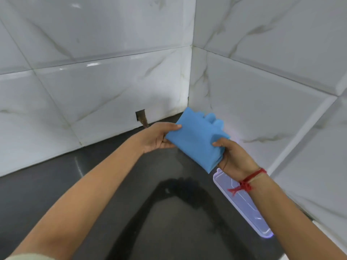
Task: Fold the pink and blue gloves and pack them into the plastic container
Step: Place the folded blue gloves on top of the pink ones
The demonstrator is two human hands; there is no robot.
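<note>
"While both hands were up in the middle of the frame, what were they holding?" the first observer asked.

"The blue gloves (197,139), folded into a flat packet and held above the dark counter (56,199)," the second replied. "The left hand (159,136) pinched the packet's left edge, thumb on top and fingers beneath. The right hand (234,156) was closed on the lower right corner, thumb over the cloth. The glove fingertips stuck out at the packet's far end, toward the tiled corner."

"How many gloves were in that packet?"

"He could not tell; it looked layered, but whether it was 1 or 2 was hidden in the folds."

"And the pink ones?"

"No pink glove showed anywhere in the frame."

"Was the plastic container in sight?"

"A clear, pale plastic piece (242,201) lay on the counter at lower right, partly under the right wrist, which wore a red thread (246,182). Whether it was the container's body or only its lid could not be told."

"So which step did he judge was in hand?"

"Finishing the fold of the blue gloves. He thought the next move called for keeping the packet pressed flat so it would not spring open, then lowering it toward the lower right into the container."
</note>
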